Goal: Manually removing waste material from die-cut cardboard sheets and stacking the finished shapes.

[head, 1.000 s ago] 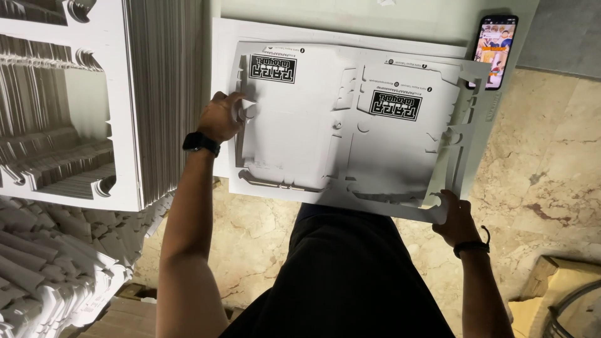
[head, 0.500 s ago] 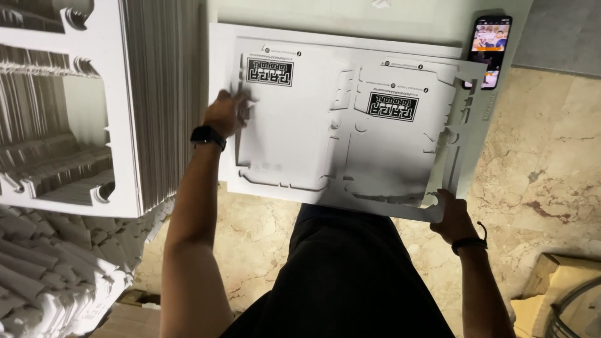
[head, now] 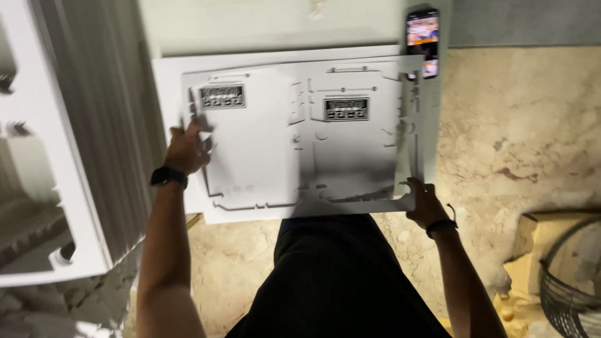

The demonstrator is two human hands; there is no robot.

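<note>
White die-cut cardboard sheet (head: 275,150) is lying flat on a slightly larger white sheet (head: 169,75), both resting on the pale counter (head: 250,25) straight ahead of the person. The top sheet is carrying two dark printed label blocks, one upper left, one upper middle, plus cut slots and tabs along its edges.

Left hand (head: 186,148) is sitting at the sheet's left edge, fingers curled over the edge and pinching it; the grip is partly blurred, so how tight it is cannot be told. A black watch (head: 168,177) is sitting on that wrist.

Right hand (head: 424,201) is gripping the near right corner of the sheet, fingers wrapped around the cut frame strip there. A thin dark band (head: 442,225) is circling that wrist.

A phone (head: 422,40) with a lit screen is standing at the sheet's far right corner, against the counter's back edge.

A tall stack of white sheets (head: 94,125) is standing to the left, edges facing the camera. Marbled stone floor (head: 513,125) is showing to the right and below. A wire basket (head: 573,281) is sitting at the lower right, near tan cardboard scraps.
</note>
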